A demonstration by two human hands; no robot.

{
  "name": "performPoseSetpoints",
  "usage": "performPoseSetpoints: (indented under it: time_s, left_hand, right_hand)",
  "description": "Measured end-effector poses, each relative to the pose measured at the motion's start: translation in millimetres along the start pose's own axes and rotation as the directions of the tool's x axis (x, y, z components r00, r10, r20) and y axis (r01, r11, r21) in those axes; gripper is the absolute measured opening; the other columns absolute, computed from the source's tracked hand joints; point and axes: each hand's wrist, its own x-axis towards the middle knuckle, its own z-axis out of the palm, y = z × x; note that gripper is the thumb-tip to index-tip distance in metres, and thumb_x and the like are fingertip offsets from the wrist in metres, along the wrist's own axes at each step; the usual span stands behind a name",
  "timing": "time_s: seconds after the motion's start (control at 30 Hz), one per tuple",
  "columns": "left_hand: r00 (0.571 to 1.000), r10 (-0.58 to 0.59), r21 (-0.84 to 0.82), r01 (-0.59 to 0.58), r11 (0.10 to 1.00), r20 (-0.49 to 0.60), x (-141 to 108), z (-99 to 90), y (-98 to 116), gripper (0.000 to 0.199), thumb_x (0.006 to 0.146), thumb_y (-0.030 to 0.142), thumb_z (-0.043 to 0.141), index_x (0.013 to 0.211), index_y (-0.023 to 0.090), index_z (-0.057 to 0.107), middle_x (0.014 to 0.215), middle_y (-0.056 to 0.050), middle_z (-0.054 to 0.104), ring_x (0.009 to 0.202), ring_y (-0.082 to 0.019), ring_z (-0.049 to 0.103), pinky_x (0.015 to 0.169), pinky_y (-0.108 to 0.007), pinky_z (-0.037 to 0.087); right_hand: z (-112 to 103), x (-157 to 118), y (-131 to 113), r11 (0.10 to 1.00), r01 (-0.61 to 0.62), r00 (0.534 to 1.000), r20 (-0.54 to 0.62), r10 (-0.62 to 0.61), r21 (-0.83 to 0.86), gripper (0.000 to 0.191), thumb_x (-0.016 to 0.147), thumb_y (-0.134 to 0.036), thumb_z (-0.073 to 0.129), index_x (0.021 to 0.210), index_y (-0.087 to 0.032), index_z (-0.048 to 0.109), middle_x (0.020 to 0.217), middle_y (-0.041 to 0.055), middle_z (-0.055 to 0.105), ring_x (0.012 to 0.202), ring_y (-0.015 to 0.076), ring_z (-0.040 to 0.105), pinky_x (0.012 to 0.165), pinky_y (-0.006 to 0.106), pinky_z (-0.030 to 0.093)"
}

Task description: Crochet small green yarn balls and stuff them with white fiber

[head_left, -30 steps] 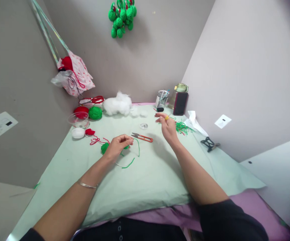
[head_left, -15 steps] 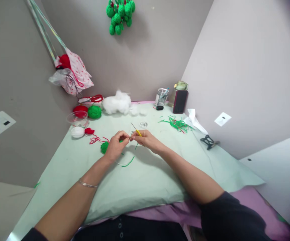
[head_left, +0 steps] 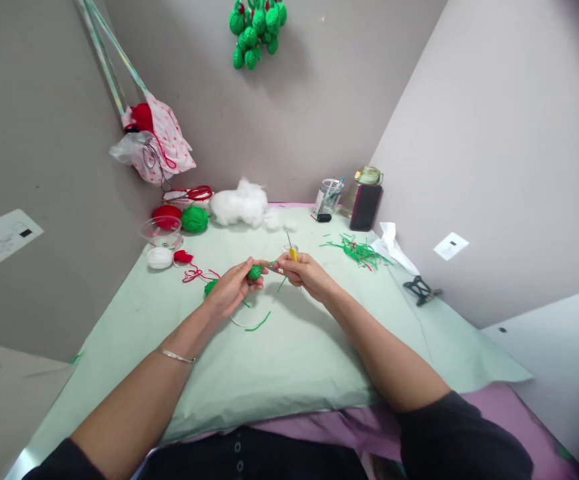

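Observation:
My left hand (head_left: 233,287) is closed around a small green crocheted ball (head_left: 255,272), which shows between thumb and fingers. Between the fingers of my right hand (head_left: 305,272) a yellow-handled crochet hook (head_left: 293,255) points up, its thin metal shaft on top. The same hand also grips a small metal tool (head_left: 273,267), apparently small scissors, whose tip lies close to the ball; its blades are too small to make out. Behind my left wrist sits another green yarn piece (head_left: 210,287), partly hidden. A loose green strand (head_left: 258,323) lies on the cloth below my hands.
White stuffing (head_left: 239,203) and a green yarn ball (head_left: 194,219) stand at the back, near red-handled scissors (head_left: 199,193). Green yarn scraps (head_left: 357,252) lie to the right, by a phone (head_left: 366,207) and a pen cup (head_left: 328,197). Green crocheted pieces (head_left: 258,30) hang on the wall.
My hands have moved slightly apart, and the green crocheted ball now shows in my left hand. The hook has turned more upright, and the metal tool shows more clearly. The view has shifted a little.

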Motion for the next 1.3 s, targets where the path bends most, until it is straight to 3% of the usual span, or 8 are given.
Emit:
performPoseSetpoints:
  time_s: [0.17, 0.3, 0.53, 0.63, 0.73, 0.87, 1.03, 1.3]
  left_hand:
    - [0.997, -0.05, -0.117, 0.058, 0.991, 0.067, -0.3, -1.8, 5.8, 0.032, 0.089, 0.024, 0.069, 0.117, 0.01, 0.073, 0.112, -0.014, 0.075, 0.104, -0.02, 0.07, 0.1, -0.033, 0.055]
    - [0.998, -0.039, -0.142, 0.046, 0.989, 0.054, 0.6, -4.6, 5.3, 0.038, 0.082, 0.017, 0.077, 0.119, 0.012, 0.072, 0.107, -0.01, 0.077, 0.099, -0.018, 0.071, 0.102, -0.036, 0.054]
    - [0.999, -0.025, -0.115, 0.03, 0.993, 0.042, 0.2, -1.9, 3.4, 0.026, 0.079, 0.023, 0.083, 0.102, 0.014, 0.076, 0.097, -0.006, 0.075, 0.092, -0.016, 0.069, 0.097, -0.033, 0.054]
    - [0.998, -0.041, -0.106, 0.047, 0.993, 0.056, -0.3, -0.2, 3.2, 0.03, 0.084, 0.032, 0.079, 0.109, 0.015, 0.076, 0.104, -0.009, 0.076, 0.089, -0.016, 0.07, 0.092, -0.032, 0.056]
    - [0.998, -0.035, -0.103, 0.041, 0.994, 0.058, -0.6, 0.2, 3.4, 0.034, 0.082, 0.029, 0.081, 0.113, 0.016, 0.074, 0.108, -0.008, 0.075, 0.086, -0.014, 0.07, 0.087, -0.028, 0.056]
    - [1.0, -0.007, -0.095, 0.01, 0.995, 0.029, 0.4, -1.3, 3.2, 0.026, 0.08, 0.026, 0.081, 0.102, 0.013, 0.074, 0.091, -0.004, 0.072, 0.069, -0.009, 0.063, 0.07, -0.021, 0.054]
    - [0.999, -0.015, -0.07, 0.018, 0.997, 0.036, 0.6, -3.9, 2.4, 0.023, 0.083, 0.032, 0.076, 0.094, 0.012, 0.069, 0.074, -0.001, 0.064, 0.051, -0.007, 0.05, 0.047, -0.019, 0.042]
    - [0.996, -0.053, -0.076, 0.058, 0.995, 0.073, -2.7, -0.4, 4.0, 0.032, 0.092, 0.046, 0.064, 0.103, 0.017, 0.063, 0.065, 0.003, 0.054, 0.051, -0.008, 0.047, 0.047, -0.017, 0.037]
  right_hand:
    - [-5.6, -1.2, -1.1, 0.998, 0.034, 0.999, -0.028, -0.032, 0.043, 0.028, 0.08, -0.044, 0.07, 0.079, -0.018, 0.06, 0.047, -0.0125, 0.027, 0.045, 0.0062, 0.014, 0.047, 0.027, 0.009]
    - [-4.7, -1.8, -1.7, 0.998, 0.029, 0.999, -0.015, -0.028, 0.061, 0.03, 0.079, -0.045, 0.072, 0.08, -0.017, 0.061, 0.046, -0.0124, 0.027, 0.045, 0.006, 0.014, 0.046, 0.026, 0.008]
    - [-3.8, -2.9, -1.9, 0.996, 0.04, 0.999, -0.012, -0.039, 0.084, 0.032, 0.081, -0.046, 0.073, 0.08, -0.017, 0.059, 0.048, -0.0127, 0.027, 0.046, 0.0055, 0.014, 0.047, 0.026, 0.009]
    - [-5.2, -3.3, -2.4, 0.996, 0.039, 0.999, -0.016, -0.038, 0.086, 0.031, 0.082, -0.045, 0.073, 0.08, -0.017, 0.06, 0.049, -0.0126, 0.027, 0.046, 0.0054, 0.015, 0.048, 0.027, 0.009]
    - [-5.6, -2.8, -2.2, 0.995, 0.039, 0.999, -0.013, -0.038, 0.09, 0.031, 0.082, -0.045, 0.072, 0.081, -0.017, 0.06, 0.048, -0.0127, 0.027, 0.046, 0.0057, 0.014, 0.047, 0.027, 0.008]
    - [-3.9, -1.8, -1.8, 0.995, 0.024, 1.0, 0.008, -0.025, 0.094, 0.031, 0.08, -0.045, 0.073, 0.082, -0.016, 0.063, 0.047, -0.0129, 0.026, 0.045, 0.0058, 0.013, 0.047, 0.027, 0.007]
    - [-0.5, -2.5, -1.7, 0.996, 0.004, 1.0, 0.02, -0.005, 0.09, 0.032, 0.078, -0.046, 0.075, 0.081, -0.016, 0.064, 0.047, -0.0128, 0.026, 0.046, 0.0058, 0.012, 0.046, 0.026, 0.007]
    - [0.3, -2.5, -1.5, 0.997, -0.005, 1.0, 0.006, 0.004, 0.082, 0.033, 0.077, -0.047, 0.075, 0.081, -0.016, 0.064, 0.046, -0.0132, 0.025, 0.046, 0.0059, 0.011, 0.046, 0.026, 0.007]
